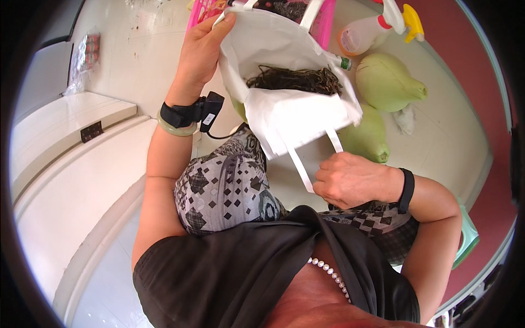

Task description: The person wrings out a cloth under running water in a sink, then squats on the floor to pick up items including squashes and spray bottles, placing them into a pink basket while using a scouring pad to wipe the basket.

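My left hand (205, 49) pinches the far rim of a white fabric tote bag (299, 117), thumb over the edge. My right hand (352, 178) is closed around the bag's near strap, low and to the right. Between the two hands the bag's mouth gapes towards me. Inside lies a bundle of dark, dried, stringy strands (295, 80), perhaps a dried vegetable or seaweed. The second strap rises at the far side of the bag, over a pink basket.
Two pale green gourds (387, 82) lie to the right of the bag. Behind them rests a spray bottle (363, 35) with an orange-tinted base; a yellow trigger head (413, 23) shows beside it. The pink plastic basket (328, 24) stands beyond the bag. Plastic-wrapped red items (91, 51) sit far left.
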Tool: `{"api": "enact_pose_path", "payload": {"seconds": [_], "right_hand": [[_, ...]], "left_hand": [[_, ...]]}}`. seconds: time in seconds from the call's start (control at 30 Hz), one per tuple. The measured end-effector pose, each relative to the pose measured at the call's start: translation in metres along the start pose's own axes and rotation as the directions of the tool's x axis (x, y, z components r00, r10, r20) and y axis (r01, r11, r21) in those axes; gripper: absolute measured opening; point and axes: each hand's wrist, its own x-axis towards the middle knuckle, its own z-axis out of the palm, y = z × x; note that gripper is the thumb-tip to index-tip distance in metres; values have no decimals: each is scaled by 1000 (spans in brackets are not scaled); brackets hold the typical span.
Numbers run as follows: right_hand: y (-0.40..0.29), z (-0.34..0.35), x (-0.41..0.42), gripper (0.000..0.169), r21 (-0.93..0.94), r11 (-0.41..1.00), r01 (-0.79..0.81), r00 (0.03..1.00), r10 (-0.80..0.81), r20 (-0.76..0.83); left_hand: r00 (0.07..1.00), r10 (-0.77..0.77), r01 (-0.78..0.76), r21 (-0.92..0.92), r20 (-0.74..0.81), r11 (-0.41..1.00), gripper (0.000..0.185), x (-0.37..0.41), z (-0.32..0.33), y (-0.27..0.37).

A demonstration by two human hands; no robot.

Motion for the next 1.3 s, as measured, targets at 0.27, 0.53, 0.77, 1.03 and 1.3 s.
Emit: {"api": "enact_pose_path", "payload": {"seconds": [0.27,0.53,0.77,1.03,1.3], "right_hand": [[7,12,-5,12,269,956,-120,978,67,198],[8,1,-7,13,266,954,-136,974,80,210],[5,-20,-6,11,240,962,-133,979,89,185],[11,-50,-5,10,273,947,-172,922,252,-293],[47,-96,17,24,796,594,-117,357,773,-524]], "left_hand": [[997,78,-66,283,-29,957,31,-19,15,7],[997,80,-80,344,16,936,30,-20,21,13],[998,35,-46,288,43,957,29,-16,18,10],[991,-14,-41,407,130,913,26,-13,17,9],[740,208,-545,388,639,743,65,-39,48,17]]}}
